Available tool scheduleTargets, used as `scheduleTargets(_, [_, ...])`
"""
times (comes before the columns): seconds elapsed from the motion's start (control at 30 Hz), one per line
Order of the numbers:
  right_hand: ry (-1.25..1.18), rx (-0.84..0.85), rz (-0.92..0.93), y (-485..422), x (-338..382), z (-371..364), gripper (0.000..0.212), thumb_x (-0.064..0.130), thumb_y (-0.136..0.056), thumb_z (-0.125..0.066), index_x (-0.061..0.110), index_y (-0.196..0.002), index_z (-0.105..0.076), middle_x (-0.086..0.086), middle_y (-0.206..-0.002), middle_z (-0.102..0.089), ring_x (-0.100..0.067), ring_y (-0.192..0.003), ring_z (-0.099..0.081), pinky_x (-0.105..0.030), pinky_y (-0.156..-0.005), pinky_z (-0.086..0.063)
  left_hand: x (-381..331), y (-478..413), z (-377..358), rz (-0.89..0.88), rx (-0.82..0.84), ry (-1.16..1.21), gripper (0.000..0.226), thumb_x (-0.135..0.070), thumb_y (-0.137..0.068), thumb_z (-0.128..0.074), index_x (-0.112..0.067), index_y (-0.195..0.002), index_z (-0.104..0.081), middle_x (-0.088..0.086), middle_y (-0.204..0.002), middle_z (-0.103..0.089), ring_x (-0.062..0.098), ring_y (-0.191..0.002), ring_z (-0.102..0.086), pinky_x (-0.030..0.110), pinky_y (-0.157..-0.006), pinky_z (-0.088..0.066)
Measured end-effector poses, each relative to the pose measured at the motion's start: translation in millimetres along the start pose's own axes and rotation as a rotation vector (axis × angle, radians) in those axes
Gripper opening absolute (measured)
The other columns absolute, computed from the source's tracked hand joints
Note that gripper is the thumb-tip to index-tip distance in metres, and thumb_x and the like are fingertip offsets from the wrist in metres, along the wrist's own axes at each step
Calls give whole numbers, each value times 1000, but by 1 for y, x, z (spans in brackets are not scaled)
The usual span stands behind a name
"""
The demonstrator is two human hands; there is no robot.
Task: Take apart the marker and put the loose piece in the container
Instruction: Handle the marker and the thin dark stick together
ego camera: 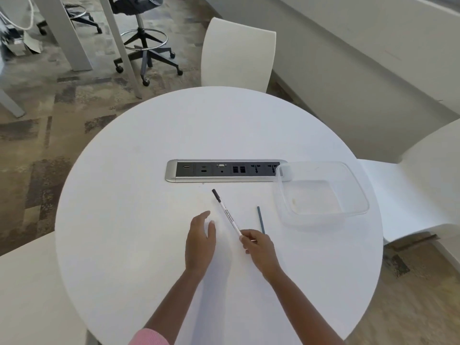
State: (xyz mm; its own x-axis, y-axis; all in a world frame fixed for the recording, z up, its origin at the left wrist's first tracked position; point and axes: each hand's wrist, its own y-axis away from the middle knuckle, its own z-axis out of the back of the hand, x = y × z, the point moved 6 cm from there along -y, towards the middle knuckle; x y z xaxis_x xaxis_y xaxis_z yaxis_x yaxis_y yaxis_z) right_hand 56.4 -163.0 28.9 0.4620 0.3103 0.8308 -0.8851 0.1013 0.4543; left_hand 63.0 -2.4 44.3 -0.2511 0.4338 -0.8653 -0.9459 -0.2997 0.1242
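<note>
— Where's the slim white plastic marker point(228, 214)?
— Your right hand point(258, 246) pinches its rear end, left of the clear, smooth plastic container point(358, 192).
— And your left hand point(200, 241)?
— Spread, empty; the thin dark rod point(260, 219) lies beside that container.

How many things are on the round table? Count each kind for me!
Marker: 1, held in the right hand
Thin dark stick: 1
Clear container: 1
Socket strip: 1
Total: 4
</note>
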Motion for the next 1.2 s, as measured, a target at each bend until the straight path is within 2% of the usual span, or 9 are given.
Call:
scheduleTargets(0.1, [-77, 98, -11, 9, 8, 10, 14, 7, -87, -54, 11, -93, -66, 3, -73, -57, -7, -62, -51, -8, -48, -40, 2, -3, -4, 282, 73, 374, 36, -23, -92, -51, -8, -125, -51, 10, -118, -58, 21, -95, -58, 28, -82, -47])
scheduleTargets(0.17, [-67, 154, -10, 16, 13, 15, 15, 9, -87, -54, 17, -89, -66, 4, -71, -56, -7, -62, -50, -11, -48, -38, 0, 0, -13, 429, 196, 622, 24, -21, -94, -49, -10, -115, -53, 10, -108, -61, 21, -89, -59, 27, -77, -49])
scheduleTargets(0.27, [-36, 222, -13, 24, 20, 20, 17, 9, -88, -53, 17, -90, -68, 3, -73, -55, -8, -62, -48, -15, -51, -35, -7, 7, -22, 463, 367, 770, 20, -19, -96, -45, -11, -110, -56, 7, -102, -66, 22, -92, -62, 24, -73, -54])
scheduleTargets(0.37, [-55, 275, -10, 31, 27, 24, 18, 9, -89, -51, 13, -93, -67, 5, -74, -58, -6, -60, -48, -13, -49, -35, -11, 13, -28, 486, 421, 884, 21, -8, -94, -45, -12, -112, -57, 4, -95, -71, 18, -87, -68, 22, -69, -58])
scheduleTargets(0.6, [-169, 301, -129, 38, 26, 29, 26, 21, -94, -46, 7, -91, -67, 1, -67, -60, -6, -52, -46, -14, -48, -36, -20, 16, -22, 474, 314, 1018, 15, -1, -92, -46, -8, -98, -58, -1, -68, -73, 12, -66, -71, 19, -58, -57])
scheduleTargets(0.87, [-2, 383, -81, 41, 30, 27, 19, 17, -90, -52, 12, -81, -69, 3, -62, -55, -2, -52, -47, -11, -49, -38, -26, 20, -24, 440, 311, 995, 16, -2, -92, -47, -9, -97, -61, 2, -73, -68, 10, -63, -69, 20, -59, -56])
scheduleTargets(0.97, [71, 416, -73, 42, 30, 25, 18, 14, -87, -56, 2, -89, -69, 3, -62, -53, -5, -55, -46, -9, -49, -39, -28, 22, -24, 436, 332, 985, 17, 0, -90, -49, -8, -96, -63, 2, -72, -67, 10, -65, -69, 20, -60, -57])
scheduleTargets(1.03, [147, 387, -52, 41, 30, 25, 17, 12, -86, -57, 0, -88, -69, 3, -60, -53, -6, -53, -45, -8, -48, -38, -29, 23, -22, 420, 323, 959, 15, 1, -88, -51, -7, -93, -63, 0, -67, -69, 11, -65, -69, 21, -60, -57])
scheduleTargets(1.2, [346, 157, 99, 34, 37, 33, 31, 8, -84, -57, 23, -57, -61, 5, -56, -50, -8, -49, -42, -9, -44, -33, -33, 26, -18, 408, 189, 963, 14, 6, -87, -52, -4, -83, -59, 3, -66, -67, 11, -62, -70, 21, -60, -58])
